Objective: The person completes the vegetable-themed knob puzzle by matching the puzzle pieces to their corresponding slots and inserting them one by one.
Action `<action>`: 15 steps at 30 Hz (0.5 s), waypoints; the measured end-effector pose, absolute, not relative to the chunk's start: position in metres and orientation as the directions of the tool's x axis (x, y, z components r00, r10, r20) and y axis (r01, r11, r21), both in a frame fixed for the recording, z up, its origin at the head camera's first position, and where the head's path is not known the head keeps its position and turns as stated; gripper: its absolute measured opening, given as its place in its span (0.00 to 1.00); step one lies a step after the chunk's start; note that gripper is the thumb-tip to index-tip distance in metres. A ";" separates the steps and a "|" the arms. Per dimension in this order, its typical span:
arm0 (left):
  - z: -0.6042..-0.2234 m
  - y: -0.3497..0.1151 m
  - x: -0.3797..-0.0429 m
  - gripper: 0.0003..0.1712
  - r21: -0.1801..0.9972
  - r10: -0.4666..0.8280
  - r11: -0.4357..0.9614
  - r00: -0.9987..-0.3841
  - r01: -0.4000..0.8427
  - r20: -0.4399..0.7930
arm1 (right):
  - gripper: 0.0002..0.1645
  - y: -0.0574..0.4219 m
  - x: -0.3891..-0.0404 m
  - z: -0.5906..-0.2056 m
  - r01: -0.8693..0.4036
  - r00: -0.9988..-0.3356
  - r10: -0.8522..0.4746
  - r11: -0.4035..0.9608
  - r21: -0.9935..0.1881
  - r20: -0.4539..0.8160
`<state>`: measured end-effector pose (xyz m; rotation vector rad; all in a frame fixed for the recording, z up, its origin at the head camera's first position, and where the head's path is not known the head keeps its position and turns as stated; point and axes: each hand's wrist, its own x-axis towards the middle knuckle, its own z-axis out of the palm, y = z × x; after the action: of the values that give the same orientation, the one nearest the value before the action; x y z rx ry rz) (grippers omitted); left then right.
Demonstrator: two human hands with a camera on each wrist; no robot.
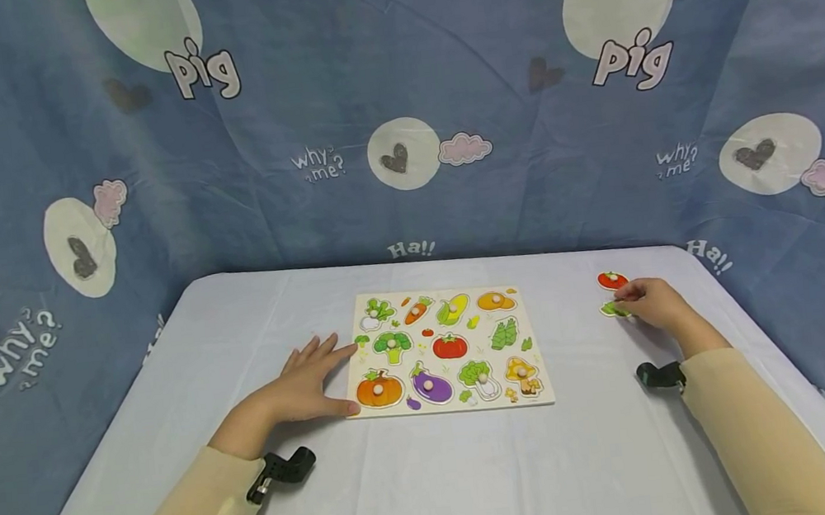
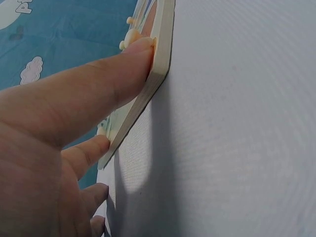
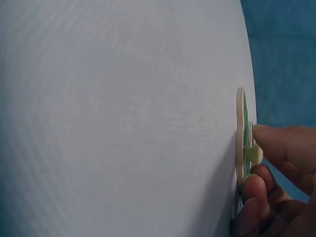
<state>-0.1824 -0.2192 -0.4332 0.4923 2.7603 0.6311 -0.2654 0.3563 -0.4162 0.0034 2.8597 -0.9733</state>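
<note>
A wooden vegetable puzzle board (image 1: 479, 367) lies flat on the white table, with knobs standing up from several pieces. At its left edge my left hand (image 1: 302, 388) is spread, the thumb pressing the near corner and the index finger touching farther up the side. To the right of the board, my right hand (image 1: 656, 304) pinches a green vegetable puzzle piece (image 1: 609, 310) by its knob (image 3: 254, 154), thumb and fingertips around it. The piece is low over the table, and the fingers partly hide it. Just behind it lies a red tomato puzzle piece (image 1: 611, 280).
The white table (image 1: 435, 487) ends at a blue patterned cloth (image 1: 319, 217) hanging behind and at the sides. Black wrist camera mounts sit on both sleeves, the left mount (image 1: 291, 466) and the right mount (image 1: 658, 375), close above the table.
</note>
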 end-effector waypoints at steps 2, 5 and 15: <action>-0.433 -0.219 -0.182 0.60 0.461 0.381 0.847 -0.907 0.263 -0.181 | 0.17 0.358 -0.266 -0.417 0.063 -0.990 -0.029 0.791 -0.609 -0.140; -0.434 -0.219 -0.182 0.60 0.458 0.381 0.848 -0.907 0.266 -0.180 | 0.15 0.359 -0.267 -0.419 0.087 -0.986 -0.018 0.788 -0.610 -0.165; -0.433 -0.220 -0.182 0.60 0.459 0.387 0.845 -0.906 0.273 -0.174 | 0.14 0.359 -0.266 -0.420 0.112 -0.982 -0.004 0.797 -0.593 -0.190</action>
<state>-0.1820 -0.2197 -0.4332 0.5039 2.7635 0.6308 -0.2657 0.3587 -0.4200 0.0845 2.8036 -0.9417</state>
